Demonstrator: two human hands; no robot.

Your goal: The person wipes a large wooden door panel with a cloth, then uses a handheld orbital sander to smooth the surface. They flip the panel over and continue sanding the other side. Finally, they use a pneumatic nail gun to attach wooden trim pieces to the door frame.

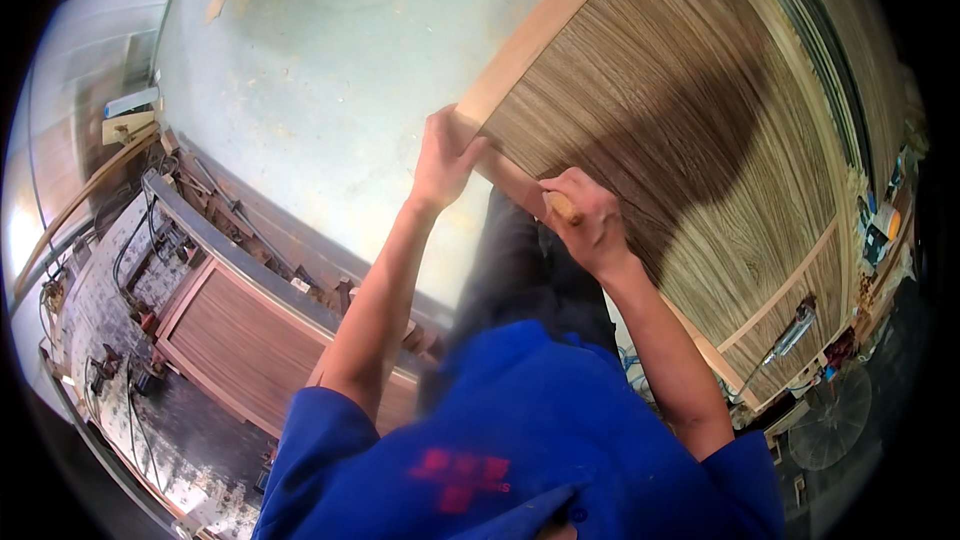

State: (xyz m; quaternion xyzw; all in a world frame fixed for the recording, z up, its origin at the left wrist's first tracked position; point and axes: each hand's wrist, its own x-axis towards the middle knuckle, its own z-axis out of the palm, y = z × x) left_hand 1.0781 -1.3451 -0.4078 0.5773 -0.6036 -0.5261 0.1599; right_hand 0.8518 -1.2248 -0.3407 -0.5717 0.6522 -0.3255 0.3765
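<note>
A wood-grain panel (620, 70) with a pale wooden edge strip (550, 25) lies at a slant in front of me and to the right. My left hand (442, 162) is closed around the strip at the panel's near left corner, its thumb pointing right along the near edge. Just right of it, my right hand (595, 218) is in a fist around a tool with a yellowish wooden handle (565, 207), held at that near edge. The tool's working end is hidden beneath the fist, so its kind does not show.
A pale green-grey surface (320, 70) stretches beyond my left hand. On the left stands a clamping bench (245, 250) bearing a reddish-brown framed panel (250, 335). A metal hand tool (793, 328) rests near the right edge; a round wire guard (830, 420) is below it.
</note>
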